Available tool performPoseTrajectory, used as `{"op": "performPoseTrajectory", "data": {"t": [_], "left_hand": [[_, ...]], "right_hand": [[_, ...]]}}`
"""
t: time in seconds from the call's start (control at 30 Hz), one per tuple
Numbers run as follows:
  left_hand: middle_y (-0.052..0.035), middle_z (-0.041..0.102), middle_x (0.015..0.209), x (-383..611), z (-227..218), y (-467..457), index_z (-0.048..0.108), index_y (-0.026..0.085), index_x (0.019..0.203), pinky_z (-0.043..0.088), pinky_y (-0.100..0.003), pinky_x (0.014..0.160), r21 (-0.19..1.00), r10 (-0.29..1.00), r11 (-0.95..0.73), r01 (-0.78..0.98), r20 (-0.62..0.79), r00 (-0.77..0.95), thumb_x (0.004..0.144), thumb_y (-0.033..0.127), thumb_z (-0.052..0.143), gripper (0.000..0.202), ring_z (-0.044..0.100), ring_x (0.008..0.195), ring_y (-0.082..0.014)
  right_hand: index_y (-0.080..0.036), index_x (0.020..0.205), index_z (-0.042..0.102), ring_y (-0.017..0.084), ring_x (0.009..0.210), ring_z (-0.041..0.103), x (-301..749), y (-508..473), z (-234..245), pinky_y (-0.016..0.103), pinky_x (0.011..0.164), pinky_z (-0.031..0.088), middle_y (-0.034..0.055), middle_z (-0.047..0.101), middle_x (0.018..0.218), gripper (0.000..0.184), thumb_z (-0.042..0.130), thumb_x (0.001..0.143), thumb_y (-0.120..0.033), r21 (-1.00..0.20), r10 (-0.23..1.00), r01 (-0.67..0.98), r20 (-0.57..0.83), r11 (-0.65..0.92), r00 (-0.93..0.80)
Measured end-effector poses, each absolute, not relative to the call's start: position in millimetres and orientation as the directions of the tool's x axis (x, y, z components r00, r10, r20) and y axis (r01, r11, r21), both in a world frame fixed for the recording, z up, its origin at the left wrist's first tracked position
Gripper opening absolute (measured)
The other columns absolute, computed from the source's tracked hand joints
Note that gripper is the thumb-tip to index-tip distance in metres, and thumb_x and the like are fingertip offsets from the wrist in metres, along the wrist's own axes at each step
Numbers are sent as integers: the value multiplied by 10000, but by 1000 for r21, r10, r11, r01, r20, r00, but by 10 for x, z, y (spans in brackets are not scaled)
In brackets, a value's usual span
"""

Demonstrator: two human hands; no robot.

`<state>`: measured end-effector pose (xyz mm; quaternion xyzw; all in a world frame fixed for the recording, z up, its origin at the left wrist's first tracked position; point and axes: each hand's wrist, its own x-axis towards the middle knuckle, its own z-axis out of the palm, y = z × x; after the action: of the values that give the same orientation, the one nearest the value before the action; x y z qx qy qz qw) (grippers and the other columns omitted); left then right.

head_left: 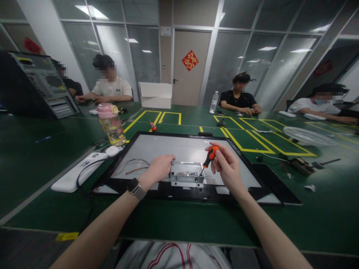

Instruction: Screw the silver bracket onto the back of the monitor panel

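Note:
In the head view a flat monitor panel (146, 147) with a black frame lies on the green table in front of me. A silver metal bracket (186, 184) sits at its near middle edge. My left hand (159, 169), with a watch at the wrist, holds the bracket's left side; its fingertips are partly hidden. An orange and black screwdriver (211, 156) is gripped by my right hand (226, 166), between thumb and fingers. It leans down to the left, its tip at the right part of the bracket. Thin wires (130, 164) lie on the panel left of my left hand.
Left of the panel are a white power strip (78, 172) with a black cable and a pink-lidded bottle (111, 125). A computer case (36, 86) stands far left. On the right lie a black strip (276, 183) and a white fan guard (307, 136). Several people sit across the table.

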<state>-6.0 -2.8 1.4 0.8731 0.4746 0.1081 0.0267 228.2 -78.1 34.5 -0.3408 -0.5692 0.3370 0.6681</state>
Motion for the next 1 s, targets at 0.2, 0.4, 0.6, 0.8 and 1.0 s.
{"op": "performPoseTrajectory", "data": {"t": [0.2, 0.4, 0.6, 0.8, 1.0], "left_hand": [[-122, 689, 1162, -65, 9, -25, 601, 144, 1215, 483, -360, 938, 145, 832, -552, 821, 159, 531, 911, 96, 366, 387, 637, 1078, -241], [-122, 692, 1150, -64, 20, -28, 599, 148, 1216, 480, -358, 941, 137, 835, -546, 827, 163, 525, 913, 97, 375, 381, 639, 1069, -235], [-117, 697, 1130, -62, -6, -17, 597, 151, 1221, 489, -362, 917, 128, 836, -545, 828, 158, 526, 909, 92, 368, 391, 644, 1056, -242], [-117, 695, 1129, -58, 13, -34, 603, 154, 1206, 489, -351, 905, 128, 838, -542, 831, 157, 523, 915, 98, 367, 379, 644, 1053, -238], [-117, 694, 1138, -64, 2, -30, 597, 155, 1221, 472, -346, 939, 137, 834, -547, 826, 168, 525, 910, 95, 377, 386, 637, 1071, -232]], "right_hand": [[-255, 967, 693, 19, 443, 447, 2215, -817, 376, 182, 363, 394, -6, 585, 907, 151, 703, 818, -279, -805, 788, 19, 584, 592, 195], [-272, 1166, 645, 28, 422, 430, 2218, -853, 404, 202, 370, 425, 34, 671, 997, 262, 577, 920, -332, -811, 802, 60, 584, 582, 126], [-287, 1202, 629, 30, 426, 423, 2217, -851, 434, 208, 383, 447, 35, 668, 1024, 275, 523, 951, -324, -815, 811, 62, 579, 576, 80], [-272, 1011, 701, 23, 452, 448, 2201, -846, 381, 202, 373, 362, -1, 565, 933, 161, 664, 857, -247, -728, 709, 219, 684, 650, 172], [-224, 1161, 666, 70, 472, 465, 2252, -790, 606, 248, 429, 415, 66, 674, 975, 285, 470, 963, -282, -684, 747, 349, 661, 640, -75]]}}
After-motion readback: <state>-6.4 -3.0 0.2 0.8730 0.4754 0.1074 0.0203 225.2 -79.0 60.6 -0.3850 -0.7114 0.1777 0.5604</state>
